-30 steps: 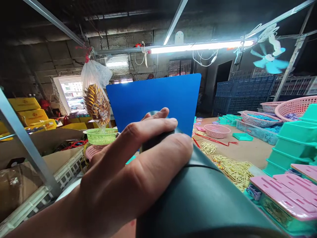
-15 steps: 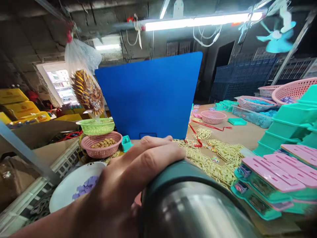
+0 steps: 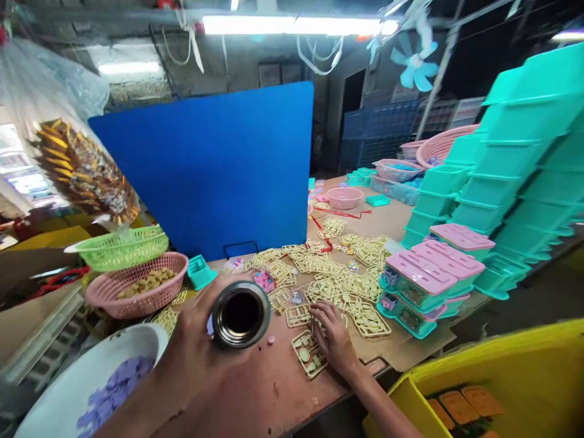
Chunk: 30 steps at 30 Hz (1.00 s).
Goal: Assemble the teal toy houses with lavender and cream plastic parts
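Now lowered, the flask is gripped by the left fingers. Right of it, the right fingers touch plastic frames, grip unclear.

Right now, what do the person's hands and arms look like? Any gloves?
No gloves: the left hand and right hand are both bare. No sleeve shows on the left forearm or right forearm either.

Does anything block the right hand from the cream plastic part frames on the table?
Nothing visible does: the right hand is already at the frames, its fingers over them. The open metal flask in the left hand is off to the left.
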{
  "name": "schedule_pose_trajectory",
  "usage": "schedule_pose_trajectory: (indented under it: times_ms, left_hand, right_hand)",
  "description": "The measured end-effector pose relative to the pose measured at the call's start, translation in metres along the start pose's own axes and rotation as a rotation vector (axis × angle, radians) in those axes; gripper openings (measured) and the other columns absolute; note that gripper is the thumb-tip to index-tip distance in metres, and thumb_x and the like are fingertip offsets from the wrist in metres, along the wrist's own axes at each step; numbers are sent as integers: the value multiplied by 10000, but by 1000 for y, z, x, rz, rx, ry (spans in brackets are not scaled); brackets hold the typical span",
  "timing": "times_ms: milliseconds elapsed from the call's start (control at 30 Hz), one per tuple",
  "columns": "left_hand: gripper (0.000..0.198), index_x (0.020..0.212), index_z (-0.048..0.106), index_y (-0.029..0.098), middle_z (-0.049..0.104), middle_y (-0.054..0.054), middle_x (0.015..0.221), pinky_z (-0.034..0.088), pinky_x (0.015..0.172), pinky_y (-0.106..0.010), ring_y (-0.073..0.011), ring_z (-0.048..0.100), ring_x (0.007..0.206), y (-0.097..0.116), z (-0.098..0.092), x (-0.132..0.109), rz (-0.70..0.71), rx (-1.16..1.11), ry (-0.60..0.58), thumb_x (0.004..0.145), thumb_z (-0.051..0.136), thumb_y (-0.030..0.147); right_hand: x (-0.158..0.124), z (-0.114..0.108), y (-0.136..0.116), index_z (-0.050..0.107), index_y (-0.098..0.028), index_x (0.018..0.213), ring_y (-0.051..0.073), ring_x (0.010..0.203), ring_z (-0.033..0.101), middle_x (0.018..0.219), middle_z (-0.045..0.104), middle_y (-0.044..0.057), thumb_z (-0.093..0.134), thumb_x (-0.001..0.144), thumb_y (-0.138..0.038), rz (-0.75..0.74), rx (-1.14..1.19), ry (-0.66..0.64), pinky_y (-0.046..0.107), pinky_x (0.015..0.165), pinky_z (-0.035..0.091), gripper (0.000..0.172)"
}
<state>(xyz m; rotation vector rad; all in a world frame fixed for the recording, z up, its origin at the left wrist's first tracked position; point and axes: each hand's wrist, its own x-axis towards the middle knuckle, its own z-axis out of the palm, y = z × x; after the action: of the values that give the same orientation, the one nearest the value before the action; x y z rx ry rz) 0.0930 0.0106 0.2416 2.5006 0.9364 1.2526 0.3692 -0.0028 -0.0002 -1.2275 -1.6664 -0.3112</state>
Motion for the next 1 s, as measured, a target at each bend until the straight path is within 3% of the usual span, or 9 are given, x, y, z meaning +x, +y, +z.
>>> schedule_pose_trajectory:
  times_ms: [133,267,500,733,833,1000]
  left_hand:
    - [561,1331,590,354,801,14,1196,707,848,-379,-293,820,993,-31,3,4,90,24,-36,813,784,263]
    - [525,1327,574,320,802,-20,1183,705,867,-392,-289,817,1022,-41,4,4,141,112,-55,852,791,277]
    - [587,1320,625,251,762,-108,1295,643,996,-434,-324,753,1185,-13,-1,9,34,-115,-47,792,869,326]
    - [553,1347,642,240,755,-128,1311,604,1043,-386,-305,722,1256,16,-20,14,191,-169,6,861,861,385]
    - [528,1372,629,226,757,-121,1299,559,1130,-388,-283,693,1311,22,-28,17,254,-200,-12,913,818,407]
    - [442,1414,631,213,741,-127,1330,560,1127,-378,-269,680,1335,25,-36,19,354,-191,86,1011,689,384]
  right_hand:
    - [-1,1,-2,648,-251,1333,267,1114,692,1169,740,107,516,990,-38,13,9,19,453,899,660,424]
    - [-2,2,-2,641,-251,1349,265,1119,695,1175,743,105,521,988,-33,18,15,32,445,897,665,439]
    - [-1,0,-1,665,-239,1251,268,1099,693,1141,747,101,537,1003,-60,-7,4,25,449,888,661,332]
    - [-6,6,7,688,-236,1229,273,1073,691,1121,747,101,568,1017,-130,-25,8,18,462,889,642,266]
    - [-8,8,10,693,-239,1214,286,1078,685,1109,740,109,531,1021,-151,-28,7,12,480,889,639,267]
    - [-9,6,9,708,-273,1189,307,1067,687,1105,729,113,513,1024,-210,54,67,-20,497,902,645,264]
